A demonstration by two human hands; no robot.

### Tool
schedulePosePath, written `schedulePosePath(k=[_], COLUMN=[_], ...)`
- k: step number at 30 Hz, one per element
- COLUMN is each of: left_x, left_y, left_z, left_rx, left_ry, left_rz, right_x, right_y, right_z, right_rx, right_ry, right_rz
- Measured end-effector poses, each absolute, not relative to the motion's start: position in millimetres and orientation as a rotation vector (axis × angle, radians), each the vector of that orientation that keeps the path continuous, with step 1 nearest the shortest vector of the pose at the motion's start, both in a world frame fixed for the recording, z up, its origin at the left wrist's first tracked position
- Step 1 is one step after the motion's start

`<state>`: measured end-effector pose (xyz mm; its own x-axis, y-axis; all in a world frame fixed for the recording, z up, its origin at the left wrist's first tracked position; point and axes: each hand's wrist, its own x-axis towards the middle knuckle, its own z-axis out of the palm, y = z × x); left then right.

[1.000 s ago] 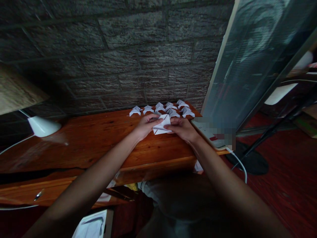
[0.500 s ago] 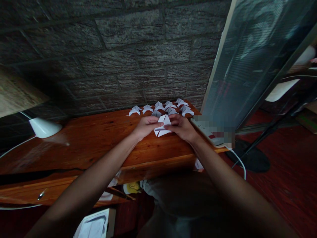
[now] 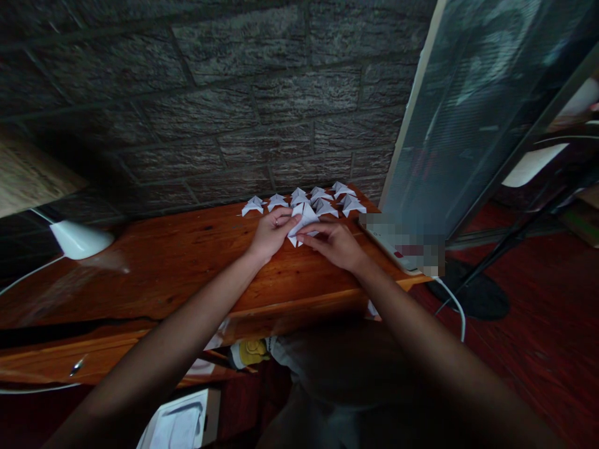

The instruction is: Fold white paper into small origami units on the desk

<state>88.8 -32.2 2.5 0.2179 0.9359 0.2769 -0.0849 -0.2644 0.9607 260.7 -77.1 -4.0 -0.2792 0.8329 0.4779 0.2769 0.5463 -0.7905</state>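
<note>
A piece of folded white paper [image 3: 305,216] is held between my two hands above the wooden table [image 3: 187,262]. My left hand [image 3: 274,234] grips its left side, thumb on top; a ring shows on one finger. My right hand [image 3: 334,241] pinches the lower right part between thumb and fingers. Just beyond my hands, several folded white paper figures [image 3: 322,207] stand in rough rows near the wall. Part of the paper's underside is hidden by my fingers.
At the left stands a lamp with a white base [image 3: 80,239]. A flat device [image 3: 397,249], partly blurred out, lies at the table's right end with a white cable [image 3: 456,301]. A dark stone wall [image 3: 224,100] rises behind; an open box [image 3: 182,421] sits below.
My right hand has shifted from the paper's upper right edge to its lower right part. The paper has turned slightly and moved a little left and up. My left thumb has slid higher on it.
</note>
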Motion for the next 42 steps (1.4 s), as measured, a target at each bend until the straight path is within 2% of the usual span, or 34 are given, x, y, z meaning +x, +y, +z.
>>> schedulePosePath(k=[12,22,34,42], left_x=[87.0,75.9,68.8,72.5], left_y=[-40.0,-44.8,-47.7,-50.7], left_z=[6.6,9.7,14.8,15.3], left_rx=[1.665,2.314,2.499,2.471], left_ry=[0.838,1.028,1.140,1.101], left_rz=[1.186,1.118,1.025,1.085], right_x=[261.6,265.3,263.5,265.3], right_y=[-71.6,-72.2,-73.4,-72.7], right_z=[-6.8,-2.9,-5.6,-4.7], right_rx=[-1.113,-1.182,-1.017,-1.061], right_ry=[-1.680,-1.574,-1.656,-1.635], right_rz=[0.699,0.663,0.713,0.691])
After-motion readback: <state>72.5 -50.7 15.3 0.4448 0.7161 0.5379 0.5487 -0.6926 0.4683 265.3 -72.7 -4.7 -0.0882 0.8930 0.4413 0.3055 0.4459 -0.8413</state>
